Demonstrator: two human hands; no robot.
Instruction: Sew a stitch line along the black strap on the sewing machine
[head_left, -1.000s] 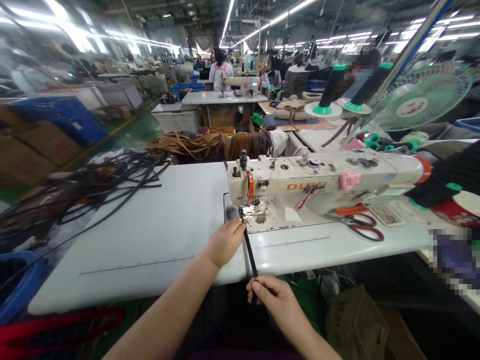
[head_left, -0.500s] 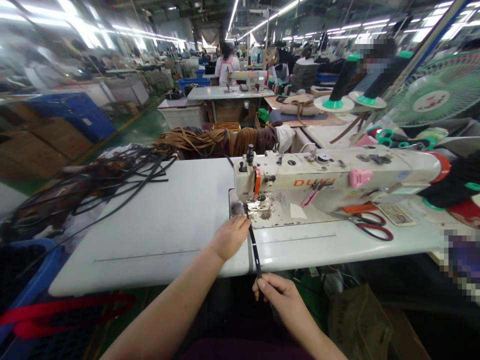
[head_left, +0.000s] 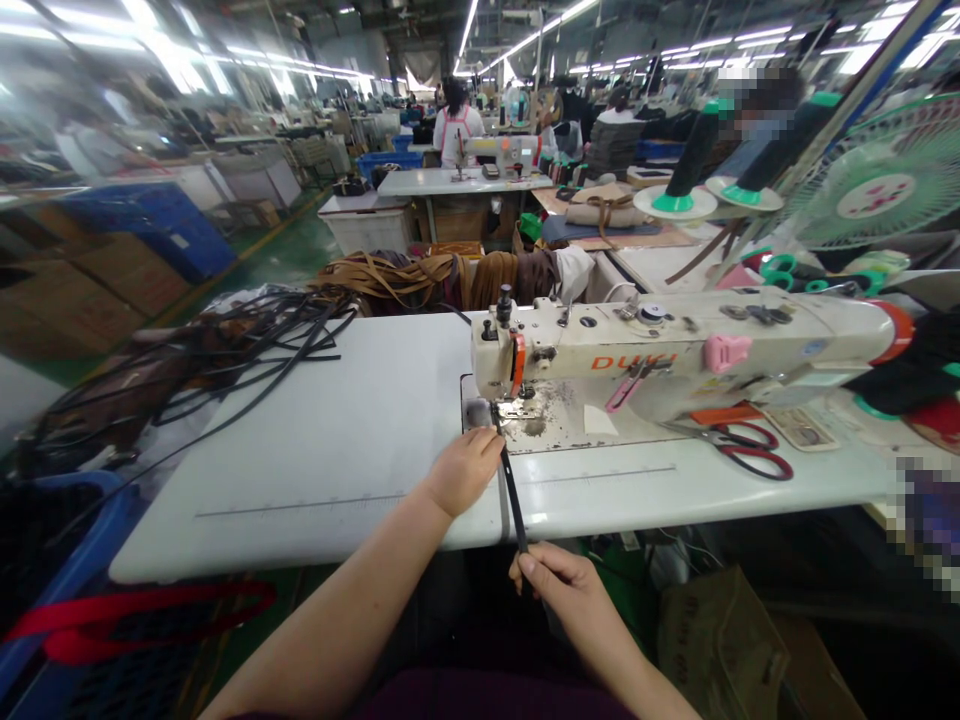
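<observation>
A narrow black strap [head_left: 514, 500] runs from beneath the needle area of a white sewing machine [head_left: 585, 345] down over the table's front edge. Close in front of the presser foot, my left hand [head_left: 466, 468] has its fingers closed on the strap's upper stretch. Below the edge, my right hand [head_left: 553, 578] pinches the strap between thumb and fingers. The strap looks taut between both hands. Its far end at the needle is partly hidden by the machine head and my left fingers.
Red-handled scissors [head_left: 754, 450] lie right of the machine bed. Black straps [head_left: 285, 340] are heaped at the table's left end, above a blue basket [head_left: 60, 500]. Brown straps [head_left: 420, 275] hang behind the table. Thread cones [head_left: 686, 165] and a green fan [head_left: 874, 195] stand at right.
The light mark and slots on the strap between my hands no longer show as before; that stretch now looks mostly plain black. Both hands keep nearly the same places. The view has shifted slightly.
</observation>
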